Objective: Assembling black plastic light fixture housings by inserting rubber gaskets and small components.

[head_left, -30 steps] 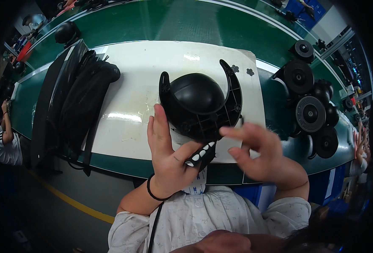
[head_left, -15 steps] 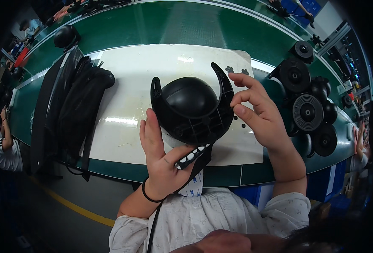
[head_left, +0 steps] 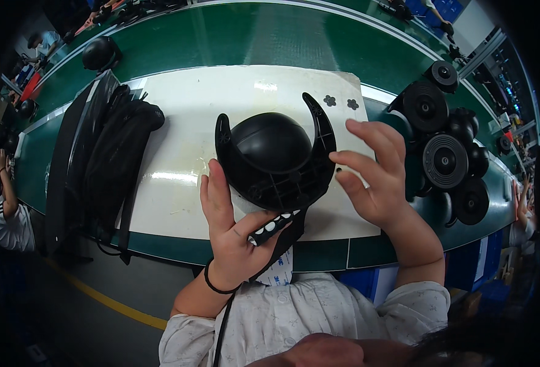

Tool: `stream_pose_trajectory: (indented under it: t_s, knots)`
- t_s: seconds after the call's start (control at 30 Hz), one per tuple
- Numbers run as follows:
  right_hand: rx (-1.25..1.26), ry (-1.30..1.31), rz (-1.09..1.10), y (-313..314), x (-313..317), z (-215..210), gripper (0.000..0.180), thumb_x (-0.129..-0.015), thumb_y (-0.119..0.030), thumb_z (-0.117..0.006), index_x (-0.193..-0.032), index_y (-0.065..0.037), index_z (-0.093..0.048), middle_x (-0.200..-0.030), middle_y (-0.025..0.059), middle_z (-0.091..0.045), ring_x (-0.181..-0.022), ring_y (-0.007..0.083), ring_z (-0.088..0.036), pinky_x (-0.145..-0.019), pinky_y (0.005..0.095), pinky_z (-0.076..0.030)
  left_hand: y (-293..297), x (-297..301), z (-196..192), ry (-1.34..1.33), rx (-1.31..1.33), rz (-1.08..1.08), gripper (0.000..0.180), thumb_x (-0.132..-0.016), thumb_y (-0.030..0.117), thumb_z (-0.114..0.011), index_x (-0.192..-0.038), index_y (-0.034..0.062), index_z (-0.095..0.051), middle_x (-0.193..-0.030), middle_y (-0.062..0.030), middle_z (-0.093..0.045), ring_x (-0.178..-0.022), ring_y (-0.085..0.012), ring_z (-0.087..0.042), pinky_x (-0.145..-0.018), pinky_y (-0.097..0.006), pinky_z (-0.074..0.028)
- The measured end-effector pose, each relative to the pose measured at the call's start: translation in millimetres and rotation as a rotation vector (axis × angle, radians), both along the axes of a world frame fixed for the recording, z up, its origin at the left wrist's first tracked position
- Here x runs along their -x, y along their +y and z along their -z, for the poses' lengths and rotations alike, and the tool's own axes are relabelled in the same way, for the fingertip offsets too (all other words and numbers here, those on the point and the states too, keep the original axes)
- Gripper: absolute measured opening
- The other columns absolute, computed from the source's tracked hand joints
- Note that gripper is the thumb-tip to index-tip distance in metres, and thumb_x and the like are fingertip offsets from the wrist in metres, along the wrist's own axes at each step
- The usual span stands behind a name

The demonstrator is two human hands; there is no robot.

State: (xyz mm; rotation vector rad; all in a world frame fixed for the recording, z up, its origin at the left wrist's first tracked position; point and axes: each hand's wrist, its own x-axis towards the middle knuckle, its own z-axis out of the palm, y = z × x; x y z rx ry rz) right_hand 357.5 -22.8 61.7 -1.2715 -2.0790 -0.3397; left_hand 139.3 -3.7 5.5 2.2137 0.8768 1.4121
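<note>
My left hand (head_left: 236, 229) grips a black plastic part with a glossy dome (head_left: 271, 142) and two curved, horn-like arms, holding it from its lower left side. Ribs show on the near, right side of the part. A black strip with white oval spots (head_left: 271, 229) lies across the same hand, by the thumb. To the right of the part hovers my right hand (head_left: 377, 174), fingers spread and curved. One of its fingertips is close to the right horn; whether it touches, I cannot tell. Beside the thumb shows a small black dot (head_left: 338, 170).
A white board (head_left: 178, 202) covers part of the green bench (head_left: 221, 33). Two dark flower-shaped pieces (head_left: 341, 102) lie at its far right. Black mesh bags (head_left: 123, 134) lie on the left, round black parts (head_left: 445, 160) are piled on the right. A black dome (head_left: 100, 54) stands far left.
My right hand has drawn slightly away from the right horn, its fingers spreading wider. The held part has shifted a little left, still in my left hand.
</note>
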Motion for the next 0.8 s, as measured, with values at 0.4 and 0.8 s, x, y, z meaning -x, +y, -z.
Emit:
stream_pose_trajectory:
  t_s: [0.4,0.8]
  knots:
    - [0.063,0.118,-0.321,-16,37,-10,0.026,-0.064,-0.018,-0.070,-0.088,-0.013,-0.063,-0.117,0.0034,-0.052,-0.107,0.0241,-0.045,-0.077,0.0340,-0.034,-7,4,-1,0.013,-0.040,-0.063,0.016,-0.061,0.019,-0.075,-0.073,0.0119,-0.067,-0.139,-0.0255,-0.019,-0.131,-0.0404,-0.011,-0.102,-0.048,-0.007]
    - [-0.034,0.187,-0.506,-13,46,3,0.025,-0.067,-0.012,-0.065,-0.091,-0.013,-0.057,-0.100,0.0006,-0.059,-0.092,0.0164,-0.053,-0.072,0.0287,-0.033,-13,11,-5,0.021,-0.064,-0.076,0.017,-0.060,0.022,-0.075,-0.064,0.0102,-0.064,-0.136,-0.0183,-0.032,-0.131,-0.0397,-0.012,-0.103,-0.044,-0.002]
